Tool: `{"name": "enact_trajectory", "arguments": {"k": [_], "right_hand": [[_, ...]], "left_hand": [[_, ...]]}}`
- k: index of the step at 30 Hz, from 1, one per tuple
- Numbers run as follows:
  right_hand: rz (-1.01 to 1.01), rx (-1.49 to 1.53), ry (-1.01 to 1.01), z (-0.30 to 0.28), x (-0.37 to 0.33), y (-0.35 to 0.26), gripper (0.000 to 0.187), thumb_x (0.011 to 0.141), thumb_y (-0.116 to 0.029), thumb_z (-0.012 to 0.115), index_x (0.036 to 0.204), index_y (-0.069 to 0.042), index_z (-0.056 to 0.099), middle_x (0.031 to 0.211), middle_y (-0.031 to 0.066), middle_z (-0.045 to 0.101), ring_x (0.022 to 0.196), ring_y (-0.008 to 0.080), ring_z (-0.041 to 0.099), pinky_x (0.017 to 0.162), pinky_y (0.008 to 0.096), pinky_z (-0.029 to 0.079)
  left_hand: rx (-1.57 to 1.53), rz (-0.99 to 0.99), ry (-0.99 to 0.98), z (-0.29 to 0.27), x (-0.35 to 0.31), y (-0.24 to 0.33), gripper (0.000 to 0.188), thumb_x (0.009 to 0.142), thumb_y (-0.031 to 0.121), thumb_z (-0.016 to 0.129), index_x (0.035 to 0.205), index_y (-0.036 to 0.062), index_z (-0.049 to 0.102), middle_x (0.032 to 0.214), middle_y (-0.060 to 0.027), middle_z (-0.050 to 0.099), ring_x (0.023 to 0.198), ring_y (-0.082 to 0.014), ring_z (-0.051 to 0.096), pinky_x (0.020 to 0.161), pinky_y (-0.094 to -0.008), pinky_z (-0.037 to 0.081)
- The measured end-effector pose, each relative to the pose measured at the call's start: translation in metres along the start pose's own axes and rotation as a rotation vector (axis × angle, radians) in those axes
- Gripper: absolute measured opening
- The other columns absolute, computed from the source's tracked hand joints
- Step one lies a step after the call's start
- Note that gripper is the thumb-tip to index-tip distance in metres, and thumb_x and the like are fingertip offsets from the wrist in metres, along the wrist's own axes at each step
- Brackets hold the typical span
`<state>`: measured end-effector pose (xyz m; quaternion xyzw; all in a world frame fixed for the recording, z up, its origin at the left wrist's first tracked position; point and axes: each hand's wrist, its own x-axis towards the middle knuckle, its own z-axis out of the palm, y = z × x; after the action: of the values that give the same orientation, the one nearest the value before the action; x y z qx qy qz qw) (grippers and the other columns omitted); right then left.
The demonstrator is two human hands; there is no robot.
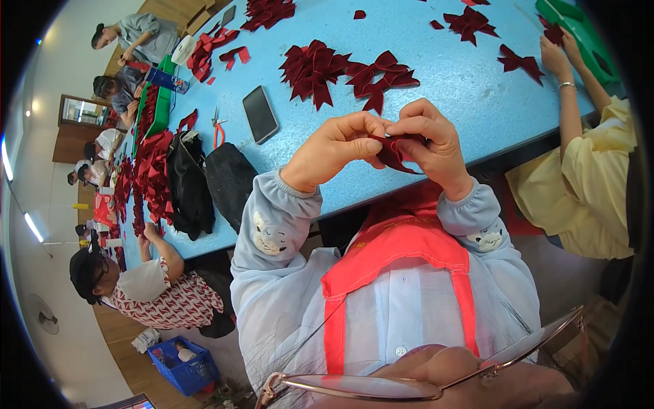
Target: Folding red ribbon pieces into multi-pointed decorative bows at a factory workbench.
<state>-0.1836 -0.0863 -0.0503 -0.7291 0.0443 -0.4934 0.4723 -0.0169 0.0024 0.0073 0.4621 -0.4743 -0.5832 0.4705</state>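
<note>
From my remote place I see the blue tabletop reaching from nine to three o'clock, if the hands are the centre of the clock. A green tray stands at two o'clock, and a black bag lies between eight and nine. The left hand and the right hand meet near the table edge, both with thumb and fingers closed narrowly. A pile of dark red bows is at eleven o'clock. A phone lies between nine and ten; beyond it, the red-handled pliers are at nine. Smallest is the dark red ribbon, pinched between both hands above the table edge; its folds I cannot tell fully.
</note>
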Motion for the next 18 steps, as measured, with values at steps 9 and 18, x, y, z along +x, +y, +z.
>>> {"name": "enact_trajectory", "arguments": {"k": [9,18], "right_hand": [[0.207,0.076,0.024,0.001,-0.006,0.001,0.026,0.069,0.013,0.058,0.089,-0.004,0.057,0.087,0.0039,0.052,0.080,0.0126,0.052,0.069,0.0223,0.042],[0.299,0.249,0.053,0.001,-0.007,0.009,0.021,0.075,0.013,0.049,0.087,-0.003,0.056,0.091,0.0038,0.054,0.084,0.0120,0.052,0.074,0.0228,0.042]], "left_hand": [[0.130,-0.015,0.021,-0.008,0.001,-0.004,0.011,0.083,0.004,0.060,0.094,0.0009,0.058,0.084,-0.0015,0.059,0.078,-0.0098,0.056,0.072,-0.0244,0.047],[0.370,0.166,-0.013,-0.013,0.003,-0.010,0.011,0.081,-0.001,0.061,0.091,0.0024,0.059,0.089,0.0002,0.059,0.083,-0.0092,0.053,0.076,-0.0244,0.046]]}}
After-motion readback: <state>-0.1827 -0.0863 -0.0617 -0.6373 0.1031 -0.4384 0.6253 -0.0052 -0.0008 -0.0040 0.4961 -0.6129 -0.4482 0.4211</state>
